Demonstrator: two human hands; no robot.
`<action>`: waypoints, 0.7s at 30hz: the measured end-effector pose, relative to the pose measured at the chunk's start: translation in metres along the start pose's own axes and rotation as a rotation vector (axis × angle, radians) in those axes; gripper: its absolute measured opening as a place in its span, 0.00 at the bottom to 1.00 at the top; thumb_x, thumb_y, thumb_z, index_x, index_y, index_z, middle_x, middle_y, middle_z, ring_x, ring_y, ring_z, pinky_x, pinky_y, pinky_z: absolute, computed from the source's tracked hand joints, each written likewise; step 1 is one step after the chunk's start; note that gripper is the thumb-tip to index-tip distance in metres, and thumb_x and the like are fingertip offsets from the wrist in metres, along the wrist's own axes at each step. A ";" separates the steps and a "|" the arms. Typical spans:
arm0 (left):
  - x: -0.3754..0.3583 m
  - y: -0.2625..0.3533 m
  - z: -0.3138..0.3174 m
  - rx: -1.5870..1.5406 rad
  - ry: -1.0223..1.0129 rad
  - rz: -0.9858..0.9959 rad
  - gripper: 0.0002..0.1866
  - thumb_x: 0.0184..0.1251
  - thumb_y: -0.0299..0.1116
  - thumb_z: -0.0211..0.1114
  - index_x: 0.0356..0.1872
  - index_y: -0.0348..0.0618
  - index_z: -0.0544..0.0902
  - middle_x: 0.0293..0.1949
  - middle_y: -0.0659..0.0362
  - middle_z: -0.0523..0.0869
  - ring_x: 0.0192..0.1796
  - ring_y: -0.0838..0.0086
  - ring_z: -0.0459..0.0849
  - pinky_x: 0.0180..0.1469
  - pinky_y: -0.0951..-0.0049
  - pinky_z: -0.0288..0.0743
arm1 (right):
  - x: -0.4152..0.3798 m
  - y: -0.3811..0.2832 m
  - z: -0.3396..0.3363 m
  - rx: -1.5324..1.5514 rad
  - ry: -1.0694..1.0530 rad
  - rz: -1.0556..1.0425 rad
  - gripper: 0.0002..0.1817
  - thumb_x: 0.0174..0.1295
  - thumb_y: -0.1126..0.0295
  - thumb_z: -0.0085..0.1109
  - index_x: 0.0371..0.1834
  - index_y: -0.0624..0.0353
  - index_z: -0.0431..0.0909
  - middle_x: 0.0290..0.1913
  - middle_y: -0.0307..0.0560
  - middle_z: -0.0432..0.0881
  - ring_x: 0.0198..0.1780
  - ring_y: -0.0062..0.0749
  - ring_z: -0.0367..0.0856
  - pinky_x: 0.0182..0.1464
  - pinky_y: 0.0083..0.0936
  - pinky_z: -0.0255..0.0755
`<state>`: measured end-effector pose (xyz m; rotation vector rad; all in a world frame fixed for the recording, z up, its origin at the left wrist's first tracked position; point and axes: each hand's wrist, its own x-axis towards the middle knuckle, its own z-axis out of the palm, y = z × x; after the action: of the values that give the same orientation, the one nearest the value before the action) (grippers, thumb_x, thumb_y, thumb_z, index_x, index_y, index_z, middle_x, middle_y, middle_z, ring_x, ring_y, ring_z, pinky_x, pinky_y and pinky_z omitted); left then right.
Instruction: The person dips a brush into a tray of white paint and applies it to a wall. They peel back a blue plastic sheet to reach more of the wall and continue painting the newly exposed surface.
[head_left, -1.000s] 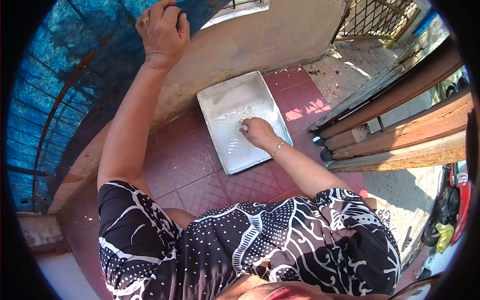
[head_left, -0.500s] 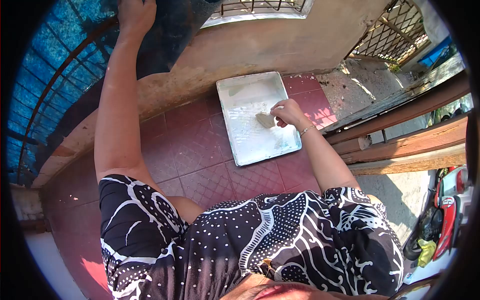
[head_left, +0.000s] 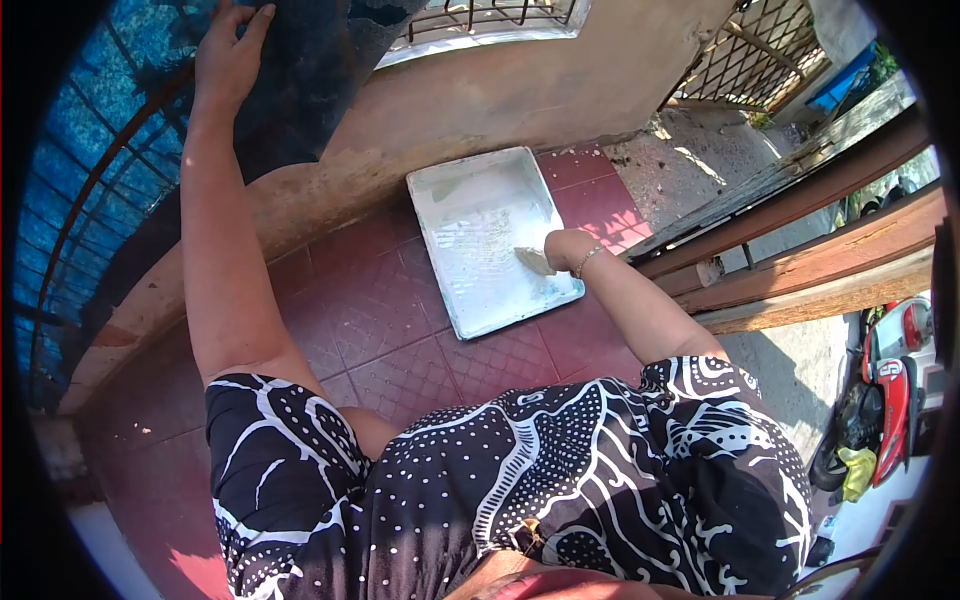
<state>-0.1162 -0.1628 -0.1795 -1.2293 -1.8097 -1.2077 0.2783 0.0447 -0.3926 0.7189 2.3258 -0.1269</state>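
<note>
My right hand (head_left: 568, 251) is closed on a flat, greyish-beige piece (head_left: 535, 261) whose exact kind I cannot make out. The piece is held low over the right part of a white rectangular tray (head_left: 445, 285), and most of the gripping fingers are hidden behind the hand. Pale smears and bluish-green stains mark the tray. My left hand (head_left: 232, 45) reaches to the top left, with thumb and fingers apart against a dark sheet (head_left: 300, 110). The upper frame edge partly cuts off its fingertips.
Red floor tiles (head_left: 390, 385) lie under the tray, beside a stained wall (head_left: 480, 100). Blue barred panelling (head_left: 100, 170) is at left. Wooden beams (head_left: 830, 275) stand close to my right arm, with a red motorcycle (head_left: 890, 420) beyond them.
My right hand has turned and lowered slightly toward the tray's right side, so its fingers show less. The view has shifted, with the tray now further left. My left hand remains at the dark sheet.
</note>
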 end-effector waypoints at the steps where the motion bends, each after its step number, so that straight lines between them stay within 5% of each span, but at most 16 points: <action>1: 0.000 0.001 0.000 -0.003 -0.002 0.004 0.14 0.64 0.41 0.64 0.39 0.40 0.82 0.65 0.58 0.73 0.50 0.72 0.77 0.51 0.68 0.66 | -0.006 -0.002 0.001 0.009 0.058 -0.003 0.09 0.51 0.77 0.54 0.31 0.66 0.83 0.34 0.59 0.84 0.37 0.47 0.86 0.39 0.37 0.78; 4: -0.005 0.006 -0.008 -0.036 -0.042 -0.031 0.18 0.65 0.44 0.63 0.39 0.37 0.81 0.71 0.57 0.64 0.53 0.77 0.75 0.54 0.76 0.65 | -0.016 -0.002 -0.008 0.080 0.077 0.055 0.12 0.53 0.76 0.51 0.37 0.66 0.82 0.42 0.63 0.83 0.45 0.51 0.84 0.44 0.40 0.77; 6: -0.005 0.006 -0.016 -0.190 -0.165 -0.267 0.19 0.65 0.45 0.64 0.40 0.36 0.82 0.72 0.59 0.60 0.36 0.84 0.74 0.37 0.80 0.67 | -0.017 0.000 -0.007 0.222 0.219 0.055 0.12 0.52 0.75 0.51 0.37 0.65 0.83 0.41 0.63 0.83 0.44 0.53 0.83 0.45 0.42 0.76; 7: -0.008 0.013 -0.014 -0.203 -0.096 -0.225 0.18 0.64 0.44 0.65 0.40 0.35 0.82 0.72 0.61 0.62 0.29 0.88 0.70 0.32 0.83 0.65 | -0.018 -0.001 -0.007 0.220 0.247 0.075 0.13 0.54 0.73 0.51 0.38 0.63 0.83 0.41 0.62 0.83 0.44 0.54 0.83 0.46 0.43 0.75; 11: -0.008 0.016 -0.014 -0.145 -0.054 -0.172 0.18 0.64 0.44 0.65 0.39 0.35 0.82 0.72 0.60 0.62 0.30 0.87 0.71 0.33 0.83 0.66 | -0.007 0.002 0.018 0.222 0.335 0.077 0.12 0.57 0.72 0.51 0.39 0.60 0.83 0.41 0.56 0.84 0.44 0.47 0.84 0.45 0.40 0.76; 16: -0.010 0.019 -0.014 -0.149 -0.102 -0.262 0.17 0.65 0.43 0.64 0.39 0.36 0.82 0.73 0.58 0.60 0.51 0.81 0.74 0.51 0.81 0.65 | -0.009 -0.003 0.035 0.337 0.413 0.062 0.12 0.58 0.70 0.48 0.38 0.59 0.82 0.38 0.57 0.83 0.42 0.48 0.83 0.44 0.43 0.75; 21: -0.005 0.021 -0.015 -0.226 -0.153 -0.420 0.17 0.65 0.43 0.64 0.39 0.36 0.82 0.73 0.58 0.60 0.59 0.79 0.71 0.58 0.81 0.61 | -0.016 -0.021 0.043 0.495 0.489 0.042 0.13 0.61 0.62 0.51 0.40 0.59 0.78 0.39 0.60 0.80 0.43 0.54 0.80 0.45 0.46 0.72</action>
<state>-0.0950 -0.1757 -0.1711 -1.1178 -2.1651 -1.6234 0.3022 0.0077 -0.4171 1.1441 2.7728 -0.5798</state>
